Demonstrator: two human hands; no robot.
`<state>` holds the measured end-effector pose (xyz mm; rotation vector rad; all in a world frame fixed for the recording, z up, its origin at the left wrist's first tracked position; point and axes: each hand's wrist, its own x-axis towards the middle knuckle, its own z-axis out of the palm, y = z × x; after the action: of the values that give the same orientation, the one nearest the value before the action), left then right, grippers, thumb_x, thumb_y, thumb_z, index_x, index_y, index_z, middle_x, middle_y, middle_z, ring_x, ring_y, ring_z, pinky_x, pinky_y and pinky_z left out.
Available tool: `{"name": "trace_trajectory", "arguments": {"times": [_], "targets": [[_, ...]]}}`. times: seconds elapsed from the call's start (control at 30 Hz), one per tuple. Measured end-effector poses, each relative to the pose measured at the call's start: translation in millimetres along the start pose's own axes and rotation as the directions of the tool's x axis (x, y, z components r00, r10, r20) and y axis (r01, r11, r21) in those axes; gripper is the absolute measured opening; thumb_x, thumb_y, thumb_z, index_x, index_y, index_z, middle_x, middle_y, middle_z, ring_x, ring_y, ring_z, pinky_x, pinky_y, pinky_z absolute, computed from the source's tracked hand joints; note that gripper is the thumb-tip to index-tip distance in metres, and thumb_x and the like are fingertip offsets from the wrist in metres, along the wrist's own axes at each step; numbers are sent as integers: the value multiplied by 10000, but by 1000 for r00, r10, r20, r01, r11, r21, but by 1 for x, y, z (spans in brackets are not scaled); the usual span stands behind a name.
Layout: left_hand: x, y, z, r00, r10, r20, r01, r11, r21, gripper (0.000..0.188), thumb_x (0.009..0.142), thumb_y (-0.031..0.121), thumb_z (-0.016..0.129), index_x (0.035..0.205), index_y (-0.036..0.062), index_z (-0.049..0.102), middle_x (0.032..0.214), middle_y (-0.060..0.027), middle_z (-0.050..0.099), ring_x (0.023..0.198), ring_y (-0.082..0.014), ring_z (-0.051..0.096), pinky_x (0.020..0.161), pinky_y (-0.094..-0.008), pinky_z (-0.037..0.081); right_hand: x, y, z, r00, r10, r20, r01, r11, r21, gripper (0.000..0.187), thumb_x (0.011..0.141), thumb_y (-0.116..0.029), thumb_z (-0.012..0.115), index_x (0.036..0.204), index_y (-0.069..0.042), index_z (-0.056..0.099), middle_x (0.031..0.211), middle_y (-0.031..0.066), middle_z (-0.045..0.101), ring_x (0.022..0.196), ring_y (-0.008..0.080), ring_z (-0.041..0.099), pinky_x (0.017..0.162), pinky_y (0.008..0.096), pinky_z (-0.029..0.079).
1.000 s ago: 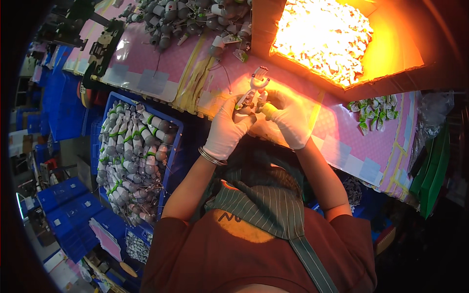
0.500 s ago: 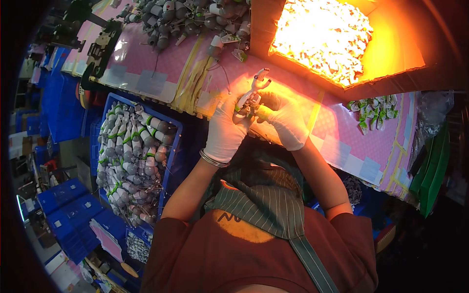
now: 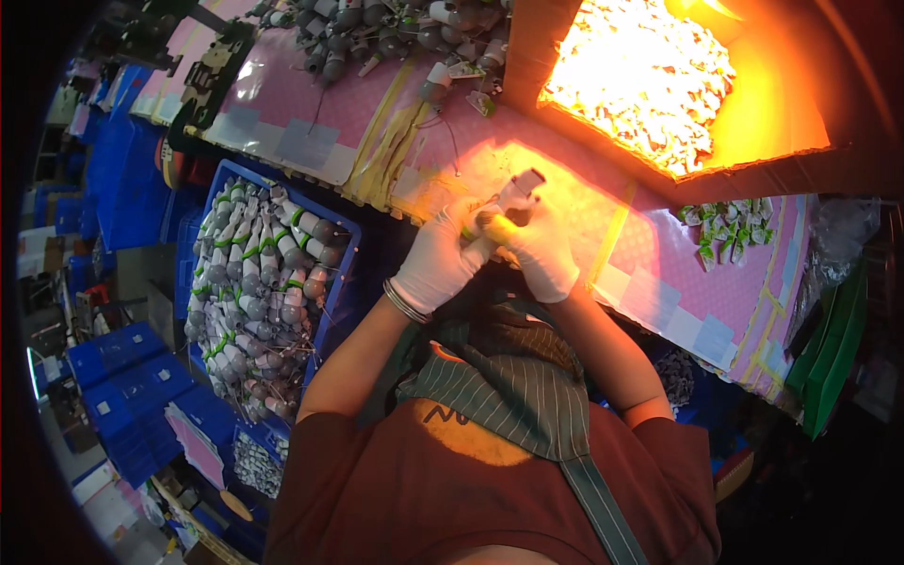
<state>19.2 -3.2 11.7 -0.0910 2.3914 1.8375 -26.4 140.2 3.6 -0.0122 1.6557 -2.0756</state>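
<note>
Above the pink padded mat [image 3: 650, 247], pale oblong plastic-looking piece [image 3: 517, 191], long axis slanting forward-right, near end hidden between white-gloved left hand [image 3: 438, 259] and white-gloved right hand [image 3: 544, 252] (fingers curled round it, exact pinch hidden), brown cardboard box [image 3: 603, 149] beyond.

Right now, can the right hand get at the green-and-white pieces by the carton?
Probably yes: only taped pink tabletop shows between the right hand and the green-and-white pieces; the carton stands beyond that path. The hand does seem occupied with the pale part, though.
</note>
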Motion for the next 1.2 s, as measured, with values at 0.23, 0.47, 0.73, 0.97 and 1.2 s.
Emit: {"name": "trace_trajectory", "arguments": {"times": [0.23,0.47,0.73,0.97,1.2], "targets": [[-1,20,-33,827,557,76,-454,582,675,248,786,189,711,980,86,595,916,-74,601,805,-261,589,688,-363,475,14,-36,-38,688,563,458,-683,716,146,645,840,-701,445,950,-75,553,804,30,580,566,100,532,423,188,375],[-11,14,-50,859,486,159,-480,658,580,229,801,242,703,960,103,616,820,-49,607,711,-235,593,604,-335,481,8,-41,-19,822,-125,556,532,519,-669,202,883,-271,607,985,-97,613,888,12,601,736,154,576,647,272,475],[-34,0,-48,775,-360,519,629,515,-583,355,871,400,634,996,71,596,792,-39,612,590,-103,548,498,-236,447,5,-55,11,887,54,458,376,490,-786,202,808,-74,597,1010,-65,601,1035,106,601,891,296,595,716,356,500],[-55,-51,-128,797,-404,-449,305,911,-279,338,888,288,614,1099,25,588,721,-42,608,538,-106,591,377,-266,482,21,-10,-10,614,-620,488,720,186,-669,429,723,35,710,1130,-33,592,1173,146,579,978,254,600,781,323,505],[-49,-89,-190,621,12,-784,623,600,503,391,815,328,611,1088,48,615,919,-193,634,884,-364,595,805,-443,468,16,-10,-16,756,-569,324,599,400,-694,374,765,80,666,1116,-30,601,1073,93,598,824,145,592,691,248,507]]}}
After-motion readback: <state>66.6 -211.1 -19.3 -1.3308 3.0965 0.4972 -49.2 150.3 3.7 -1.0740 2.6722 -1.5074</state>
